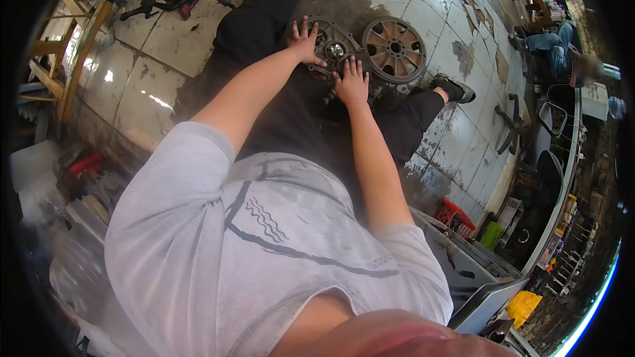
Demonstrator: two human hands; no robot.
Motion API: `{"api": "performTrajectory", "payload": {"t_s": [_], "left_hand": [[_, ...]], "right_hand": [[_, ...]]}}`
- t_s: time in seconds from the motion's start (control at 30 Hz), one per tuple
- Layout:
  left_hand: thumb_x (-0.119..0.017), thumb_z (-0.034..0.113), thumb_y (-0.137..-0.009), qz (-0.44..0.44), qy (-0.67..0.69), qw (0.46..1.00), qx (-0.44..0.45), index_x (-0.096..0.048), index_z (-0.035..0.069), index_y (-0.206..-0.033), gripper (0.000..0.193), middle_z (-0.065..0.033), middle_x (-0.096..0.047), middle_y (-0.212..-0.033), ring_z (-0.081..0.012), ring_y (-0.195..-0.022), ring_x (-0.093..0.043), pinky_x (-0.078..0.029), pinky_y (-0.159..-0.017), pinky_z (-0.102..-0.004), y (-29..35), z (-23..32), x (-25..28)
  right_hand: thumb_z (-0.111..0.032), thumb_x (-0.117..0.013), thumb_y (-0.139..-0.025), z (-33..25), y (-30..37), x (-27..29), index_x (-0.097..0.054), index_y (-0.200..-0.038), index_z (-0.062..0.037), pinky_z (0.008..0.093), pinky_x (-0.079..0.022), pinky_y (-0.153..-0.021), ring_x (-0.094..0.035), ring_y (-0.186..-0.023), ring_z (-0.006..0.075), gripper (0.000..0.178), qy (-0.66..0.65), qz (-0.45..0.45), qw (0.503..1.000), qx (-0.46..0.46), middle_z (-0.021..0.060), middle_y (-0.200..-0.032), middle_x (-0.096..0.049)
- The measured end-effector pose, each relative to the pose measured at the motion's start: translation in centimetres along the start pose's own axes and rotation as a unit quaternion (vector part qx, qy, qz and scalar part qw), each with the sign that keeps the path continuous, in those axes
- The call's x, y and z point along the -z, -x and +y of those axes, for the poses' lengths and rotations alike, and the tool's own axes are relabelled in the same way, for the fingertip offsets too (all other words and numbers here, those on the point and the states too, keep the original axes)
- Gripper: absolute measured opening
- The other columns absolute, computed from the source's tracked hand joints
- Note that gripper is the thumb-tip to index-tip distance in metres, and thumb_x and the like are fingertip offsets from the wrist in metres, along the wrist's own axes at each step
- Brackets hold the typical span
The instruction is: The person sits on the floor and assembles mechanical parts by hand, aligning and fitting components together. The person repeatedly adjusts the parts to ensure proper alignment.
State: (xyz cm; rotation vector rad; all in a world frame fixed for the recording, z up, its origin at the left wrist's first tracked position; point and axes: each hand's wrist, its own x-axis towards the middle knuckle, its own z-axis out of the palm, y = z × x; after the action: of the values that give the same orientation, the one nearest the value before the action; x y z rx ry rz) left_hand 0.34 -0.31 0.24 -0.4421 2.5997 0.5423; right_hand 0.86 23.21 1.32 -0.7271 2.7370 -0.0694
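The fingers of the left hand (305,45) are spread wide and nearly straight, laid over the left rim of a round metal housing (338,38), the thumb angled toward its middle. The fingers of the right hand (352,83) are extended and slightly parted, their tips at the housing's near right edge. Neither hand is closed around anything; how hard they press, I cannot tell.

The housing sits low between the spread legs, its uneven outer edge showing beyond the hands. Just to its right lies a toothed wheel (395,50), flat side up, with a gap so slight that I cannot tell whether the two touch. The left leg (246,30) runs close along the housing's left side; the right shoe (455,88) is near the wheel's lower right edge.

Farther out, wet floor tiles (430,23) stretch beyond the wheel to broken tile pieces (471,0). More tile separates the left leg from a wooden frame (79,63). At lower right, a red crate (454,217) stands beside a metal box (450,251).
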Motion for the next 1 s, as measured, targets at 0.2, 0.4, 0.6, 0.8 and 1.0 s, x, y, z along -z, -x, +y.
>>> {"api": "performTrajectory", "payload": {"t_s": [0.2,0.4,0.6,0.8,1.0], "left_hand": [[-0.091,0.077,-0.059,-0.003,0.001,1.0,-0.002,0.012,0.027,-0.172,0.161,-0.012,0.03,-0.175,-0.0477,-0.161,0.018,-0.025,-0.121,-0.0739,0.2,0.3,-0.3],[-0.091,0.077,-0.059,-0.002,0.005,1.0,-0.005,0.012,0.027,-0.172,0.161,-0.0122,0.029,-0.176,-0.0483,-0.161,0.018,-0.024,-0.121,-0.0739,-0.1,0.5,-0.1],[-0.09,0.078,-0.058,-0.005,-0.003,1.0,-0.004,0.012,0.027,-0.172,0.161,-0.0131,0.028,-0.176,-0.0497,-0.161,0.015,-0.023,-0.123,-0.0704,0.1,0.2,0.1],[-0.089,0.079,-0.059,-0.006,-0.01,1.0,-0.002,0.013,0.026,-0.171,0.161,-0.0138,0.029,-0.175,-0.0502,-0.161,0.015,-0.023,-0.123,-0.0702,0.3,0.0,-0.2],[-0.089,0.079,-0.059,-0.01,-0.006,1.0,-0.006,0.015,0.025,-0.171,0.162,-0.0143,0.031,-0.174,-0.0505,-0.161,0.016,-0.022,-0.123,-0.0717,-0.2,0.5,-0.1]], "right_hand": [[-0.058,-0.046,-0.107,0.3,0.3,-0.1,-0.031,-0.168,-0.008,0.0561,-0.017,-0.131,-0.014,-0.165,0.0303,0.08,0.015,0.021,1.0,-0.004,0.0088,-0.179,-0.016],[-0.057,-0.046,-0.107,0.2,-0.5,-0.3,-0.033,-0.167,-0.0077,0.0558,-0.017,-0.131,-0.015,-0.165,0.031,0.079,-0.007,0.087,0.994,-0.066,0.0091,-0.179,-0.018],[-0.058,-0.046,-0.107,0.5,-0.4,0.1,-0.033,-0.167,-0.0073,0.0558,-0.018,-0.131,-0.015,-0.165,0.0304,0.079,-0.018,0.062,0.998,-0.026,0.0092,-0.179,-0.018],[-0.055,-0.045,-0.108,0.1,0.7,-0.3,-0.032,-0.168,-0.0093,0.0565,-0.018,-0.131,-0.015,-0.165,0.03,0.076,0.011,0.009,0.999,0.05,0.0072,-0.179,-0.018],[-0.056,-0.045,-0.108,0.4,-0.2,-0.3,-0.031,-0.168,-0.0087,0.0565,-0.017,-0.131,-0.015,-0.165,0.0305,0.077,-0.006,0.047,0.999,0.002,0.0079,-0.179,-0.018]]}}
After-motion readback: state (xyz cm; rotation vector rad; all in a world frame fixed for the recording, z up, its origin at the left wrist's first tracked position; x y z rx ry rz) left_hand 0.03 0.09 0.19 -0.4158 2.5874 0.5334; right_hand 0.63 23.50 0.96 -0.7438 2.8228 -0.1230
